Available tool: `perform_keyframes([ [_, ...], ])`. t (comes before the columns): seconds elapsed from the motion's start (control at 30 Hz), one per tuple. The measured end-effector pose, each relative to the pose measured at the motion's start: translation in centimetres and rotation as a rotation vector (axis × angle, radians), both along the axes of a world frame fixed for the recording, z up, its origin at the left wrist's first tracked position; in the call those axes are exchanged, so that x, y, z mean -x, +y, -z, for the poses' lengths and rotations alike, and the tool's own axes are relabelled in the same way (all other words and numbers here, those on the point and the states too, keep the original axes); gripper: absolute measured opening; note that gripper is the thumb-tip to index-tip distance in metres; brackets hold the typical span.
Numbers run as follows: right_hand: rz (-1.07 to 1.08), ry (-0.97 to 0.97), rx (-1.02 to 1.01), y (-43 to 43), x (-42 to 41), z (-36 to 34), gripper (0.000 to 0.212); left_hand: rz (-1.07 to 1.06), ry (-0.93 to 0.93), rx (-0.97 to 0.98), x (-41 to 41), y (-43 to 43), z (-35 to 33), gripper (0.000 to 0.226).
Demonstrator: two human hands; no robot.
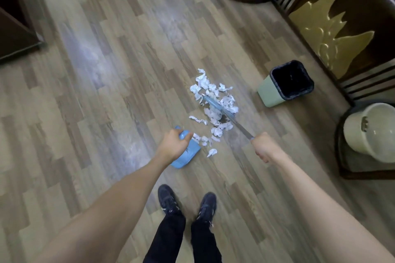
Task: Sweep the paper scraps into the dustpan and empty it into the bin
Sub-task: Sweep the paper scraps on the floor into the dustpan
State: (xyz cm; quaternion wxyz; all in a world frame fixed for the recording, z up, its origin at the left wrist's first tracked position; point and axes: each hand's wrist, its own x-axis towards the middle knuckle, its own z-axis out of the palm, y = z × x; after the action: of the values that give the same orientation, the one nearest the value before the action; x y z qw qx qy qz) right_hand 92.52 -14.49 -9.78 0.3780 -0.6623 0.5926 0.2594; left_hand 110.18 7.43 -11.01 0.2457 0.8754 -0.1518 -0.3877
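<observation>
A: What is being held by the left hand (173,145)?

B: The light blue dustpan (185,157) is being gripped by its handle; the grip is wrapped tight around the handle's top, fingers curled closed. The pan is being kept low on the wooden floor (96,102), its mouth turned toward the paper scraps (213,104).

A: And the right hand (264,147)?

B: Its grip is being pressed closed around the metal shaft of the broom (222,111). The shaft is being angled away from the person, down and to the left, and the broom's blue head is being rested in the middle of the scrap pile.

A: Where are the scraps lying?

B: Most are being seen heaped on the floor on both sides of the broom head, ahead of both hands. A few are lying just beside the dustpan's mouth, and one loose piece is lying apart, a little nearer the feet. Whether any are inside the pan cannot be told, since it is being partly hidden by the hand.

A: And the bin?

B: The pale green bin (269,94), lined with a black bag, is standing upright to the right of the pile, near a dark wooden cabinet (352,6). It is apart from the scraps, not touching them.

A: Anything nearer the camera?

B: Two dark shoes (168,198) and dark trouser legs are being seen below the hands, toes pointed toward the pile.
</observation>
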Motion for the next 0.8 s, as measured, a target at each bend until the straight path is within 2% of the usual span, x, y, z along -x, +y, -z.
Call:
perform_keyframes([
  [0.2, -0.073, 0.012, -0.045, 1.9, -0.5, 2.0, 0.02, -0.038, -0.03, 0.021, 0.3, -1.9, 0.9, 0.049],
  [0.3, -0.145, -0.001, -0.057, 3.0, 0.2, 1.3, 0.015, -0.042, -0.068, 0.019, 0.0, -1.7, 0.8, 0.05],
  [0.4, -0.23, -0.008, -0.032, 2.5, 1.2, 0.1, 0.024, -0.002, -0.093, -0.008, -0.2, -1.1, 0.7, 0.047],
  [0.47, -0.268, 0.0, -0.032, 1.9, 2.1, -0.8, 0.019, 0.005, -0.093, -0.008, -0.2, -0.6, 0.4, 0.046],
  [0.57, -0.27, -0.001, -0.024, 1.4, 2.9, -2.0, 0.013, 0.001, -0.088, 0.001, -0.5, 0.2, 0.1, 0.047],
  [0.7, -0.26, -0.013, -0.006, 1.7, 2.6, -1.8, 0.029, -0.01, -0.074, -0.005, -0.4, 0.2, -0.1, 0.046],
  [0.8, -0.22, -0.023, -0.038, 2.5, 1.7, -0.6, 0.026, -0.004, -0.061, -0.007, 0.4, -0.2, 0.4, 0.046],
])
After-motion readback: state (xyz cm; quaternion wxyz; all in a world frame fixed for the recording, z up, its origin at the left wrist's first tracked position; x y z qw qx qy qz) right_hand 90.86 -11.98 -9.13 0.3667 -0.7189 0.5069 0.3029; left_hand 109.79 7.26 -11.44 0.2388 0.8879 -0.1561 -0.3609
